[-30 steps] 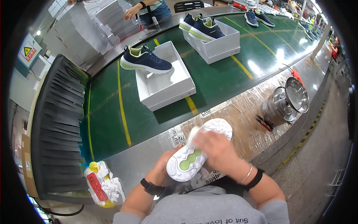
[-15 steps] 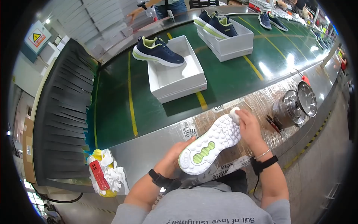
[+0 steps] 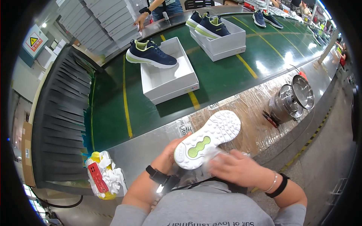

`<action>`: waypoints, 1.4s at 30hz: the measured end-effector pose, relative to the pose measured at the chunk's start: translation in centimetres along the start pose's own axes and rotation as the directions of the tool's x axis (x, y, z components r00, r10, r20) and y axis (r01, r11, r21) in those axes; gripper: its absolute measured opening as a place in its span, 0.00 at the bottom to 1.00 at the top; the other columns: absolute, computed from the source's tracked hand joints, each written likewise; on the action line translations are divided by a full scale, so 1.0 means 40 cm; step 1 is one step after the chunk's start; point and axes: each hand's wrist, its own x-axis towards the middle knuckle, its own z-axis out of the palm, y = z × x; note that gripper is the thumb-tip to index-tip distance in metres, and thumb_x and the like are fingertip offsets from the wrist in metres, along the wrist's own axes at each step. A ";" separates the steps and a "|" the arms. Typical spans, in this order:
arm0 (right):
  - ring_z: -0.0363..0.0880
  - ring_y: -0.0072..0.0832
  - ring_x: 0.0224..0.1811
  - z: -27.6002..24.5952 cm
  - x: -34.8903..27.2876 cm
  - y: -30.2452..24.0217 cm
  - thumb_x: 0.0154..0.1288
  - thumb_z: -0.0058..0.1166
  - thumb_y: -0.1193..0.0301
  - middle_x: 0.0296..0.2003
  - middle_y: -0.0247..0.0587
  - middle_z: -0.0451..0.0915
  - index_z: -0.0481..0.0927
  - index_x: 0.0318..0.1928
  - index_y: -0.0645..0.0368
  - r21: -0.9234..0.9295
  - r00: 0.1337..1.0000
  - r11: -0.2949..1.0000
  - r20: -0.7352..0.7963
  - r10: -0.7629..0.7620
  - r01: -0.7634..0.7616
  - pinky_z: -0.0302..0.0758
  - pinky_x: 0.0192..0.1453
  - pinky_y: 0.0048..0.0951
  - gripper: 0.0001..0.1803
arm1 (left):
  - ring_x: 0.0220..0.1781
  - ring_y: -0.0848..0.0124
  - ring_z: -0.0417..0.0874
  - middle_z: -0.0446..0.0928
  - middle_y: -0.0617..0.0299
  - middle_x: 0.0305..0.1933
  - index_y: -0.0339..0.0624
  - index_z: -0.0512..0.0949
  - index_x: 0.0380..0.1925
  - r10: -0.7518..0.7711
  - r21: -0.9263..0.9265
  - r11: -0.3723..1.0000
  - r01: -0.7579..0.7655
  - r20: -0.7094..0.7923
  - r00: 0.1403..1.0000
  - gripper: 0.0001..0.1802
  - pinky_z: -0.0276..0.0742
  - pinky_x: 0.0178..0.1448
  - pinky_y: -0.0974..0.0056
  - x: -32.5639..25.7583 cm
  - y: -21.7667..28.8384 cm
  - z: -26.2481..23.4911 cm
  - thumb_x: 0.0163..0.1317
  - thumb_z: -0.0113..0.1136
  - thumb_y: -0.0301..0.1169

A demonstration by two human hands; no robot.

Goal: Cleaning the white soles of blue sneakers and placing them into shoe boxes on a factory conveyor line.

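My left hand (image 3: 168, 153) is closed around the heel side of a shoe (image 3: 209, 138), its white studded sole turned up with a green mesh patch in the middle. The upper is hidden underneath. My right hand (image 3: 234, 168) is smeared by motion beside the sole's near edge, by the heel half. At its fingertips is a blurred white wad (image 3: 212, 155), perhaps a cloth or sponge. Beyond my hands, a navy shoe (image 3: 151, 55) with a lime lining rests across the rim of an open white shoebox (image 3: 168, 91).
A second white box (image 3: 227, 51) carries a pair of navy shoes on the green conveyor belt (image 3: 113, 113). A steel pot-like dispenser (image 3: 283, 107) stands right, with dark-handled snips (image 3: 270, 119) beside it. A red phone (image 3: 97, 177) lies on white wads at left. Another person's hand (image 3: 141, 20) shows across the belt.
My right hand has swept from the toe down to the heel half of the sole with the white wad. The shoe has shifted slightly left. Across the belt, the other person's arm has come further in.
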 end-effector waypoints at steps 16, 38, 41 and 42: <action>0.72 0.38 0.52 0.170 -0.049 0.146 0.56 0.48 0.77 0.53 0.42 0.75 0.79 0.48 0.52 0.084 0.679 0.786 -0.453 0.578 -0.613 0.69 0.52 0.39 0.18 | 0.47 0.59 0.83 0.77 0.47 0.51 0.30 0.70 0.55 -0.022 0.066 0.998 0.017 0.076 0.997 0.27 0.81 0.51 0.58 -0.033 -0.002 0.026 0.70 0.43 0.45; 0.72 0.38 0.57 0.134 -0.077 0.101 0.62 0.43 0.84 0.53 0.49 0.75 0.75 0.51 0.65 0.775 0.325 0.472 -0.357 0.876 -0.421 0.65 0.62 0.32 0.17 | 0.36 0.66 0.83 0.80 0.58 0.38 0.39 0.75 0.41 0.506 0.158 0.851 -0.500 0.002 0.862 0.14 0.81 0.39 0.63 -0.304 0.188 0.003 0.68 0.48 0.39; 0.72 0.38 0.57 0.129 -0.058 0.097 0.62 0.44 0.84 0.52 0.49 0.74 0.75 0.51 0.65 0.790 0.348 0.463 -0.336 0.875 -0.401 0.65 0.62 0.32 0.17 | 0.32 0.72 0.83 0.81 0.58 0.35 0.37 0.76 0.39 0.562 0.148 0.824 -0.546 -0.097 0.822 0.14 0.80 0.36 0.68 -0.329 0.198 0.014 0.68 0.50 0.37; 0.72 0.38 0.57 0.130 -0.052 0.097 0.62 0.44 0.84 0.52 0.49 0.74 0.75 0.51 0.65 0.797 0.356 0.457 -0.326 0.876 -0.394 0.66 0.62 0.32 0.17 | 0.32 0.72 0.83 0.81 0.58 0.35 0.37 0.76 0.39 0.568 0.147 0.821 -0.552 -0.096 0.818 0.14 0.80 0.36 0.68 -0.331 0.205 0.010 0.68 0.50 0.37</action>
